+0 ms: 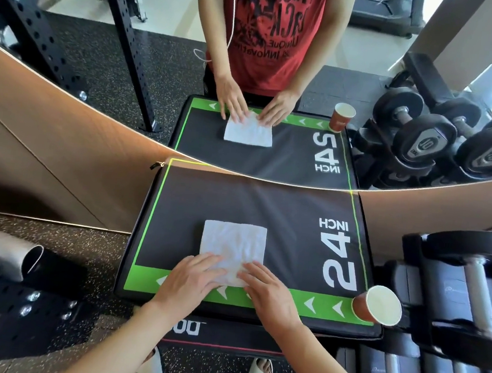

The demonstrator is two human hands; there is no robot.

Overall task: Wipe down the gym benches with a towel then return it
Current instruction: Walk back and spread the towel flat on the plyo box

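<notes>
White folded terry-cloth towel [232,250], nubby and matt, on the black-and-green padded box top [267,206], a smooth vinyl-like cover with slight sheen. Red paper cup [376,305], matt white inside. Black rubber-coated dumbbells [446,286] with bright metal handles. Speckled rubber floor [80,248], rough. Tan wood-look wall panel [60,151], smooth; glossy mirror [101,49] above.

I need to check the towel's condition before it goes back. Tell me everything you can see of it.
The towel is white, soft-looking cloth with a slightly crumpled surface, folded into a neat rectangle. It lies flat on the black top of the padded box marked "24 INCH", near the green front strip. The left hand and right hand press flat fingers on its near edge. No stains show. Its reflection appears in the mirror behind.
</notes>
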